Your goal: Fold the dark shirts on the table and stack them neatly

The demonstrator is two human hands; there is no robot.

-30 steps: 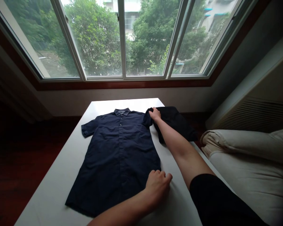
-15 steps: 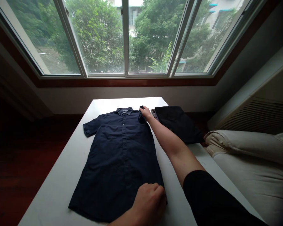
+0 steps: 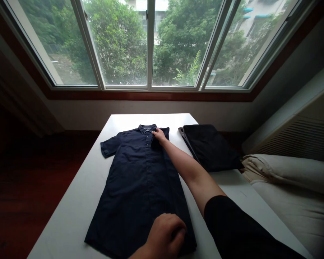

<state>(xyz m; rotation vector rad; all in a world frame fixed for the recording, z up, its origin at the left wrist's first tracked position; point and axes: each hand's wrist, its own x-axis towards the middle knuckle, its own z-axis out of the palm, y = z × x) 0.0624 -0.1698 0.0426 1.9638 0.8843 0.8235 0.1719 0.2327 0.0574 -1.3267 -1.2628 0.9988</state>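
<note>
A dark navy short-sleeved shirt lies face up on a white table, collar toward the window. My right hand reaches far out and pinches the shirt's right sleeve, which is folded inward over the chest beside the collar. My left hand is closed on the shirt's lower right hem near the table's front edge. The shirt's left sleeve still lies spread out flat.
A folded dark garment lies at the table's far right edge. A cream cushion or sofa sits to the right. A wide window runs behind the table, and dark wooden floor lies to the left.
My right hand has carried the right sleeve inward from beside the folded garment to the chest near the collar. My left hand has drawn the hem edge inward as well.
</note>
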